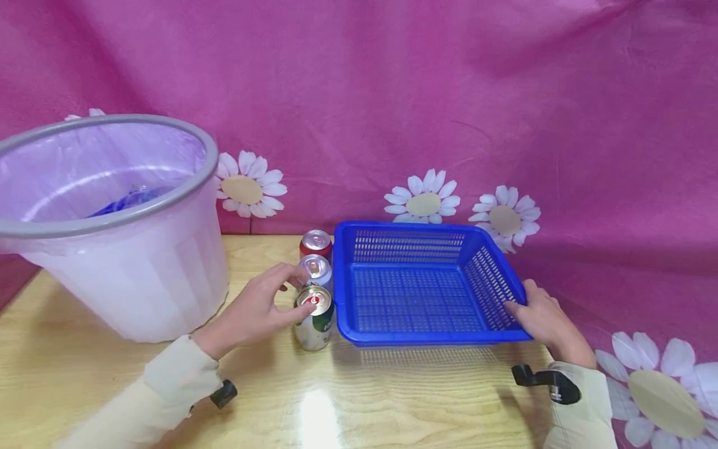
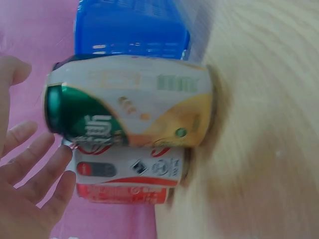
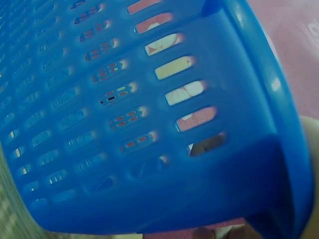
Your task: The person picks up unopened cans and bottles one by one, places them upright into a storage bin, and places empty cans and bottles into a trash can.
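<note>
Three drink cans stand in a row along the left side of a blue plastic basket [image 1: 432, 338]. Nearest is a green, white and yellow can [image 1: 311, 333]; behind it come a white can [image 1: 317, 266] and a red can [image 1: 316, 241]. My left hand [image 1: 252, 312] hovers at the tops of the two nearer cans, thumb and fingers spread. In the left wrist view, the fingers [image 2: 37, 177] are extended beside the can tops; contact is hard to tell. My right hand [image 1: 546, 321] grips the basket's right rim, its thumb over the edge.
A large white bin [image 1: 134, 274] with a grey rim and a clear liner stands at the left, something blue inside it. A pink curtain [image 1: 359, 112] with white daisies hangs behind the wooden table [image 1: 269, 399].
</note>
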Available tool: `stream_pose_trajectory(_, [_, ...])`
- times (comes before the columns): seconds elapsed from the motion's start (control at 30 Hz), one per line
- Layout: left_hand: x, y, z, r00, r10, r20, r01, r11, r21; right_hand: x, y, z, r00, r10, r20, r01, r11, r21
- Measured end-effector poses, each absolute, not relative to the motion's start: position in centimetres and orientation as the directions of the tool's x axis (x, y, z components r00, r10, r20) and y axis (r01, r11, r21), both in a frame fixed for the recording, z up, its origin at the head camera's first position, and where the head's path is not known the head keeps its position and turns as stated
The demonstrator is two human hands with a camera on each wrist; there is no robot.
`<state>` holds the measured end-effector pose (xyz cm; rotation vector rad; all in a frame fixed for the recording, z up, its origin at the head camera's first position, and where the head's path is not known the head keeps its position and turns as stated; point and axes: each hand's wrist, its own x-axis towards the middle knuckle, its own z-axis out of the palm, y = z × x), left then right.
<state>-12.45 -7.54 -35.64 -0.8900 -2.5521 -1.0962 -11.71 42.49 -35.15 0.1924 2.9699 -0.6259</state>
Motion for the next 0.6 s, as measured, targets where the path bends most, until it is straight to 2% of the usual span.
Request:
stream_pose_trajectory(0.4, [-12.0,-6.2,-37.6,-0.843,0.361,0.399,0.535,0.479,0.696,-11.4,42.5,-34.9,-0.987,0.102,-0.125,0.145,0.904,-0.403])
stream_pose_trajectory(0.6, [-11.9,-6.0,-38.3,-0.857,0.322,0.402,0.508,0.405,0.76,-11.5,42.3,-35.0,-0.987,0.104,-0.123,0.145,0.905,-0.4])
